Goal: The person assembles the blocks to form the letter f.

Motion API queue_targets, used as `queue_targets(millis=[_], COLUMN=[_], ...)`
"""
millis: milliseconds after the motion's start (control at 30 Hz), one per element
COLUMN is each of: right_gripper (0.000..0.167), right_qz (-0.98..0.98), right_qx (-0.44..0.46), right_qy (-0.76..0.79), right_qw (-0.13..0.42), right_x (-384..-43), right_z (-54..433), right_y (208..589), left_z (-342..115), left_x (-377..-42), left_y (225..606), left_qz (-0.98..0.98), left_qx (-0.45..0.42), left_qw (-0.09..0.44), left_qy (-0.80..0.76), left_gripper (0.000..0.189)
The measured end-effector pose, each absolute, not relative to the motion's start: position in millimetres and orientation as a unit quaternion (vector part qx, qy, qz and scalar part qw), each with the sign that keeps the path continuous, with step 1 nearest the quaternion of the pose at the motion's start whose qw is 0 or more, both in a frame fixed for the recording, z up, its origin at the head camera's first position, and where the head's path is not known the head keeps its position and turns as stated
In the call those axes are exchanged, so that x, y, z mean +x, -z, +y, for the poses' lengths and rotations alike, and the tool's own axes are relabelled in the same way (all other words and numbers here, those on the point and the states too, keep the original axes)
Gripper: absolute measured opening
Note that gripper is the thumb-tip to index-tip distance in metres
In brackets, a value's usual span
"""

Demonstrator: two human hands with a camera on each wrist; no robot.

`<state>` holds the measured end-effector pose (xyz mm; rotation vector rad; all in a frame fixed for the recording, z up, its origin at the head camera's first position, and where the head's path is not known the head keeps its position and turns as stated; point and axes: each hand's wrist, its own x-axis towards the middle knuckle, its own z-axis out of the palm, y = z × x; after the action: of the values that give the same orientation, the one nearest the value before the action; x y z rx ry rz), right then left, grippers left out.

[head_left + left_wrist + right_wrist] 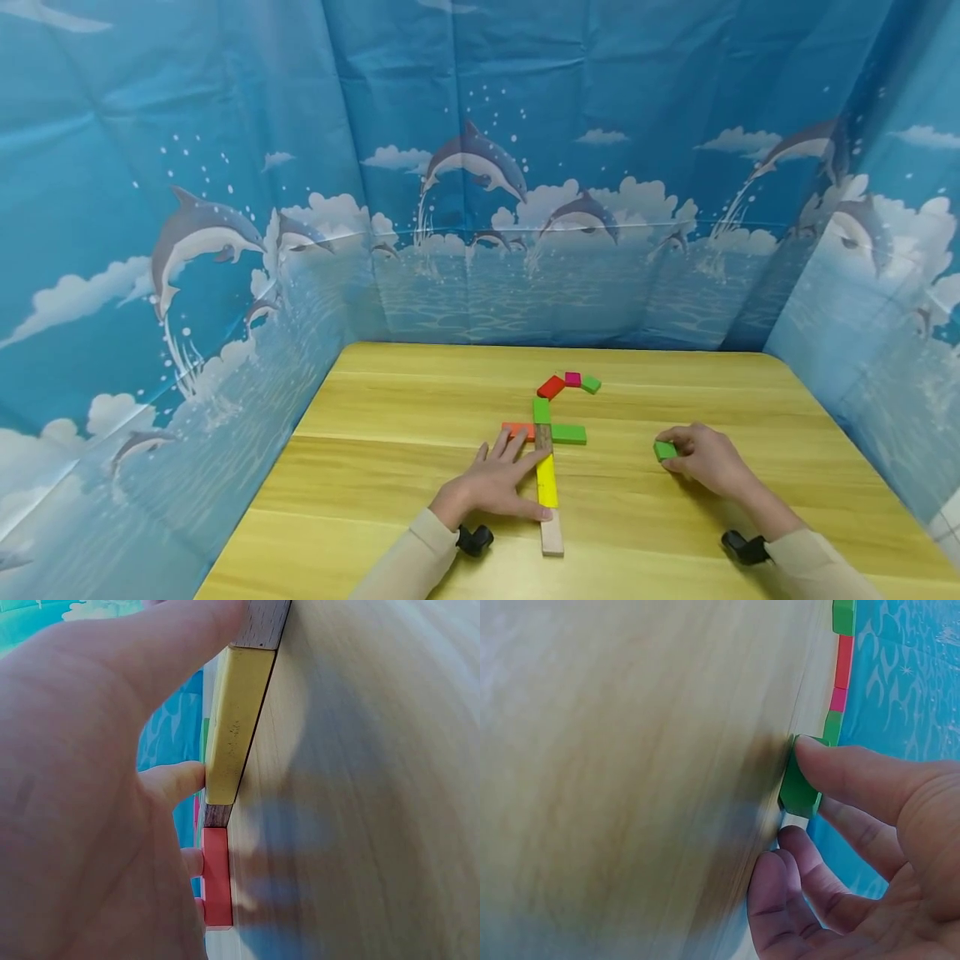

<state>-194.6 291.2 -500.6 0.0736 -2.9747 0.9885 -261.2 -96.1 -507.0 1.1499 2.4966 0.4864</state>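
My left hand lies with spread, straight fingers over a row of flat wooden blocks. Its thumb touches the pale wood block, and the index finger reaches across the top of the yellow block. Other fingertips rest on the orange-red block. Above the yellow one come a brown block and an upright green block, with a green side block on the right. Away to the right, my right hand pinches a small green block between thumb and fingers, at the tabletop.
A red block, a magenta block and a small far green block curve rightward from the row's top. The wood-grain table is walled by a blue dolphin-print curtain at the back and sides.
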Motion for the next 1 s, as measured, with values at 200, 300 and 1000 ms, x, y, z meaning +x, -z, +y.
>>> queue_targets(millis=[200, 300, 1000], right_gripper=[0.037, 0.037, 0.038], right_qz=[-0.951, -0.951, -0.952], right_qx=[0.019, 0.013, -0.010], right_qy=[-0.309, -0.309, -0.304], right_qw=[0.005, 0.006, 0.010], right_x=[-191, -189, -173], right_z=[287, 283, 262], right_y=[496, 496, 492], left_z=[-99, -100, -114], left_x=[-260, -259, -248], left_y=[507, 505, 502], left_qz=[0.878, 0.878, 0.875], left_qx=[0.411, 0.411, 0.418], left_qw=[0.173, 0.174, 0.183], left_qy=[-0.174, -0.171, -0.164], left_gripper=[0.096, 0.096, 0.096])
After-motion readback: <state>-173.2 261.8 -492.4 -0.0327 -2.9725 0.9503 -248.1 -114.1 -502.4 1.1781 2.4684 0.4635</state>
